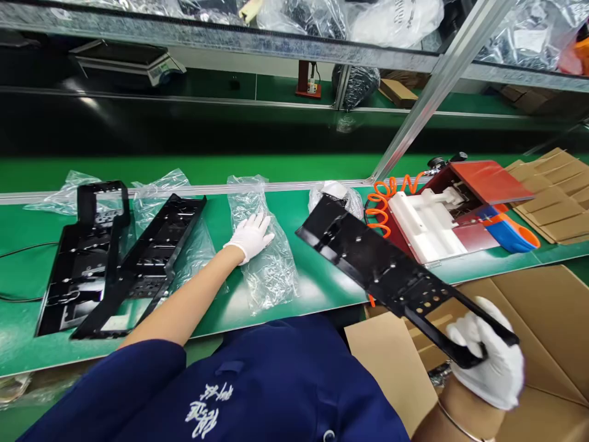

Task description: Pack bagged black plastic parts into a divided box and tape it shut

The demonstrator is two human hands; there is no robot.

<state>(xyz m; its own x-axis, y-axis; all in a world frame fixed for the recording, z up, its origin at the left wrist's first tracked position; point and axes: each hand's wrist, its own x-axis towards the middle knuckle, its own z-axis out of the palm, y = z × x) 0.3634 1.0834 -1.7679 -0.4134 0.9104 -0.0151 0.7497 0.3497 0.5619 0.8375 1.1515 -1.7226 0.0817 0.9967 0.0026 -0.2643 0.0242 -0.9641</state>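
Observation:
My left hand (251, 237), in a white glove, rests flat with fingers stretched out on a clear plastic bag (271, 276) that lies on the green bench. In my gloved right hand (492, 359) is a long black panel (368, 252) with a rectangular cutout and several small holes. I grip it by the frame around the cutout, and it hangs tilted above the bench edge and the cardboard box. Two similar black frames, an upright-necked one (87, 258) and a slanted one (151, 258), lie on the bench at the left, partly over clear bags.
A red and white fixture (427, 221) with a coiled orange hose (380, 205) stands at the right, beside a blue and orange tape roll (510, 233) and cardboard dividers (556, 190). An open cardboard box (529, 307) is below. A metal shelf post (427, 104) rises behind.

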